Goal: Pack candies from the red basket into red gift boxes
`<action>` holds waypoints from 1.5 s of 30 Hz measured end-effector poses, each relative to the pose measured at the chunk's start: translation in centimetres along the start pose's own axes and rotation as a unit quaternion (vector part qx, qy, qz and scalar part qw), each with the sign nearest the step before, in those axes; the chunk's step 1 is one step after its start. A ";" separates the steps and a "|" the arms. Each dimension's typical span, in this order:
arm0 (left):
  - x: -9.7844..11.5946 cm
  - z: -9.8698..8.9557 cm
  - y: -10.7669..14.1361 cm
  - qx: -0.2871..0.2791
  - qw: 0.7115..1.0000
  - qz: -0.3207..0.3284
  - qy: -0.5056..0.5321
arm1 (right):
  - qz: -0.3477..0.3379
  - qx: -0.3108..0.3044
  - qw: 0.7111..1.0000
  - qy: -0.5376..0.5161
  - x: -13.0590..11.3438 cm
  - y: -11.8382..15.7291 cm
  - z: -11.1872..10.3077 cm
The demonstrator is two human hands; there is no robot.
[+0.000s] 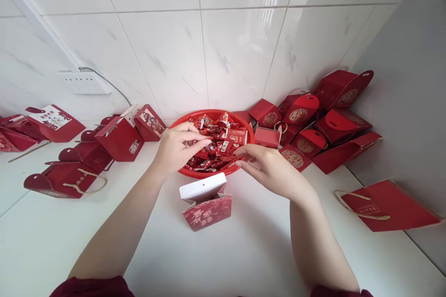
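A red plastic basket [182, 172] full of small red-wrapped candies [223, 147] stands against the tiled wall. Over its left side is my left hand [181, 146], with thumb and fingers drawn together among the wrappers; whatever lies between the fingertips cannot be made out. My right hand [270, 167] reaches over the basket's right rim, thumb and fingers apart, fingertips close to the candies. In front of the basket a red gift box [207, 213] with a raised white flap stands open at the top, touched by neither hand.
Several red gift boxes [120, 137] are grouped on the left, and more red boxes [298, 113] are piled on the right. A red bag with rope handles [390, 206] lies near the right edge. A wall socket [85, 83] with a cable is behind, above the white tabletop [216, 260].
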State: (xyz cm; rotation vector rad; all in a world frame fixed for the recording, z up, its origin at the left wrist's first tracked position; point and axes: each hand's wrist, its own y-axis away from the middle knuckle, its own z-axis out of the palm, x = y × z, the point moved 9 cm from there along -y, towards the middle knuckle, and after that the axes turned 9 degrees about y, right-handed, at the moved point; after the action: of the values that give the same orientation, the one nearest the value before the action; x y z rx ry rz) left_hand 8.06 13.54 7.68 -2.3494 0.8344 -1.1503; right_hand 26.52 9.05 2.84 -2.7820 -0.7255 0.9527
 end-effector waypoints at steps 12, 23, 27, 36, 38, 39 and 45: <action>6.6 -0.5 5.5 0.013 0.987 0.147 0.058 | -0.121 0.083 0.988 -0.051 -5.0 0.5 1.2; 1.6 2.7 8.0 -0.205 0.976 -0.007 0.079 | -0.114 0.049 0.992 -0.026 -4.7 0.7 1.1; 1.2 4.6 9.5 -0.302 0.953 -0.034 -0.011 | -0.109 0.074 0.991 -0.011 -4.3 0.9 0.2; 1.7 5.9 10.7 -0.346 0.937 -0.040 -0.012 | -0.135 0.078 0.986 -0.052 -4.8 1.2 -0.2; 1.6 5.9 10.5 -0.339 0.940 -0.043 -0.005 | -0.147 0.054 0.986 -0.061 -5.1 1.2 0.2; 1.5 5.8 10.4 -0.339 0.940 -0.044 -0.002 | -0.154 0.033 0.986 -0.061 -5.2 1.1 0.6; 1.1 6.0 10.3 -0.356 0.933 -0.050 0.003 | -0.172 -0.204 0.963 0.032 -4.9 1.5 5.4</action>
State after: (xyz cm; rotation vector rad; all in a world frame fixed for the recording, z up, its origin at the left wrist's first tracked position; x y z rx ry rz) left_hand 9.94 5.71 -1.12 -2.9886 1.3208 -0.9972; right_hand 20.47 5.16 0.83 -2.8442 -1.4816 0.7076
